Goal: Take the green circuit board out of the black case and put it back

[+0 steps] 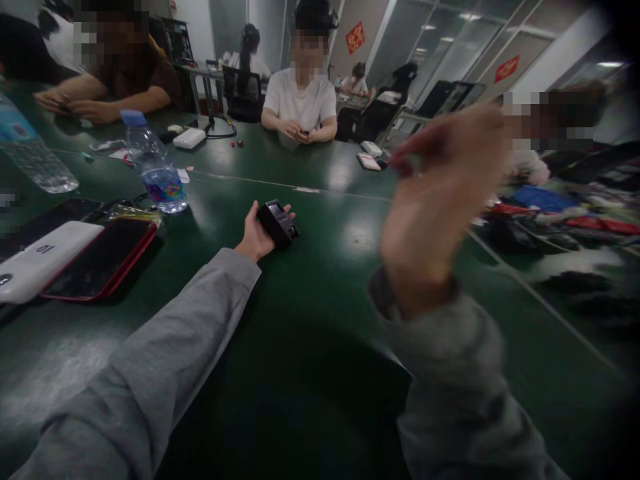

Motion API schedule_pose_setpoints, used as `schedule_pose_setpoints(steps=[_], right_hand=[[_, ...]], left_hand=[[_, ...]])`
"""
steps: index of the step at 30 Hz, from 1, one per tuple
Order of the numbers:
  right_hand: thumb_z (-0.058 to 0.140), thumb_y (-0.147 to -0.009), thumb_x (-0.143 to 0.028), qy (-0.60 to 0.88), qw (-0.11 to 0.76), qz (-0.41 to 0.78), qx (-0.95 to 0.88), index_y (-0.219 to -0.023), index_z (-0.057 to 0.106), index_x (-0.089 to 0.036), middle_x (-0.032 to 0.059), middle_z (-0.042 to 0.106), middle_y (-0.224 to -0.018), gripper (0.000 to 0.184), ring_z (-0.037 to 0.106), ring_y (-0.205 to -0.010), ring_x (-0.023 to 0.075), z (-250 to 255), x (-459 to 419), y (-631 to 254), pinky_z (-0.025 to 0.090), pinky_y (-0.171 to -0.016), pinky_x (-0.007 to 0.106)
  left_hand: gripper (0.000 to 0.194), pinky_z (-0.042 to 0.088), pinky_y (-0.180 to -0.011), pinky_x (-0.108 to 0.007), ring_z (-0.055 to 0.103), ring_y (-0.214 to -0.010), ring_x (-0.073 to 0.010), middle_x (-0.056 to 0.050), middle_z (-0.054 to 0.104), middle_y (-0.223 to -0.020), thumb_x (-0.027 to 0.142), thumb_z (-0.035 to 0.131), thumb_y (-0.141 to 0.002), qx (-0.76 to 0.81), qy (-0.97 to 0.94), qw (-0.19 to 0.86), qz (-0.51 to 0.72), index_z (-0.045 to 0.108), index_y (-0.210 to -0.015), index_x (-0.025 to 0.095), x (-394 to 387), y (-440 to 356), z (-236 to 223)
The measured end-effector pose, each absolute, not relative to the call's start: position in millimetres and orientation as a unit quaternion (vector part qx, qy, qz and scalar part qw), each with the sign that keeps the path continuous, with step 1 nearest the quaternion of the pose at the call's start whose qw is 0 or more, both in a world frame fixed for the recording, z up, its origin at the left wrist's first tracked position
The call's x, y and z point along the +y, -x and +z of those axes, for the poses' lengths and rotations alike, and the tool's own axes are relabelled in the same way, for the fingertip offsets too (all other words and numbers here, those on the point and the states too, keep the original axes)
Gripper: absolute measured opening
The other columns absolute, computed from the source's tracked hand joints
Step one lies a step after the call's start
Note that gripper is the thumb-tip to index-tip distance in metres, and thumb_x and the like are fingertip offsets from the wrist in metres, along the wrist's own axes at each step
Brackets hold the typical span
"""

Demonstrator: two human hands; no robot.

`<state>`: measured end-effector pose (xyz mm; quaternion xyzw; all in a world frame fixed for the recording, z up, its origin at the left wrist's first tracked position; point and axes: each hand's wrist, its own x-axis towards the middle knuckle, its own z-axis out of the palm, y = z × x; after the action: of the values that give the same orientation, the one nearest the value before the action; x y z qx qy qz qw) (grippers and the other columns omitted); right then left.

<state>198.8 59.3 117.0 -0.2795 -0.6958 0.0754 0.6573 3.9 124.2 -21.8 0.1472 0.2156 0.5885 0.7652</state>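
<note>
Over the green table (320,300), my left hand (257,237) reaches forward and is closed around a small black box-shaped device (277,223). The device has a small grey panel like a screen, and its exact kind is unclear. My right hand (435,193) is raised close to the camera on the right, above the table and apart from the device. Motion smears its fingers, which look bent; whether anything is between them I cannot make out.
Left of my arm lie a red-edged phone (107,257), a white device (50,260) and a water bottle (157,167); another bottle (37,147) leans at the far left. A person in a white shirt (303,100) sits opposite. Cloths and cables (555,207) are piled on the right.
</note>
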Motion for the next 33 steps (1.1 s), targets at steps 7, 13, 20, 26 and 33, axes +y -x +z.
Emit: schedule_pose_setpoints(steps=[7, 13, 20, 26, 33], right_hand=[[0.059, -0.092, -0.06, 0.393, 0.495, 0.058, -0.773, -0.132, 0.05, -0.023, 0.015, 0.055, -0.129, 0.055, 0.051, -0.128, 0.0332, -19.0, 97.2, -145.0, 0.046, -0.11, 0.06], [0.056, -0.093, -0.059, 0.379, 0.454, 0.13, -0.796, -0.149, 0.034, -0.022, 0.0186, 0.051, -0.144, 0.07, 0.052, -0.136, 0.033, -46.6, 102.6, -154.3, 0.047, -0.113, 0.058], [0.054, -0.094, -0.052, 0.391, 0.421, 0.123, -0.809, -0.149, 0.037, -0.022, 0.0167, 0.053, -0.147, 0.065, 0.053, -0.139, 0.0324, -51.9, 104.4, -151.3, 0.045, -0.116, 0.059], [0.06, -0.092, -0.047, 0.391, 0.432, 0.131, -0.802, -0.146, 0.042, -0.023, 0.0149, 0.056, -0.146, 0.062, 0.055, -0.137, 0.0305, -53.1, 106.0, -155.0, 0.046, -0.116, 0.055], [0.063, -0.09, -0.045, 0.386, 0.438, 0.136, -0.801, -0.144, 0.044, -0.022, 0.0149, 0.057, -0.146, 0.061, 0.056, -0.138, 0.0305, -50.6, 105.4, -156.9, 0.046, -0.116, 0.054]], left_hand=[[0.069, 0.045, -0.109, -0.054, 0.065, -0.121, -0.0348, -0.017, 0.07, -0.129, 0.063, 0.038, -0.095, 0.206, -0.133, 0.772, 0.586, 0.054, -0.142, 0.014, 127.4, -4.0, -21.7], [0.069, 0.044, -0.111, -0.054, 0.064, -0.123, -0.0359, -0.017, 0.07, -0.129, 0.063, 0.041, -0.094, 0.211, -0.147, 0.78, 0.571, 0.058, -0.14, 0.014, 126.4, -5.9, -20.2], [0.07, 0.039, -0.115, -0.058, 0.061, -0.127, -0.0367, -0.016, 0.067, -0.135, 0.065, 0.042, -0.092, 0.208, -0.167, 0.792, 0.549, 0.058, -0.141, 0.018, 128.1, -5.9, -21.9], [0.072, 0.041, -0.114, -0.056, 0.061, -0.128, -0.0363, -0.017, 0.069, -0.132, 0.066, 0.045, -0.092, 0.22, -0.171, 0.783, 0.556, 0.058, -0.141, 0.016, 127.1, -5.8, -19.3], [0.069, 0.043, -0.113, -0.057, 0.063, -0.124, -0.0365, -0.017, 0.07, -0.128, 0.067, 0.046, -0.092, 0.219, -0.173, 0.785, 0.553, 0.062, -0.135, 0.016, 125.7, -5.3, -18.1]])
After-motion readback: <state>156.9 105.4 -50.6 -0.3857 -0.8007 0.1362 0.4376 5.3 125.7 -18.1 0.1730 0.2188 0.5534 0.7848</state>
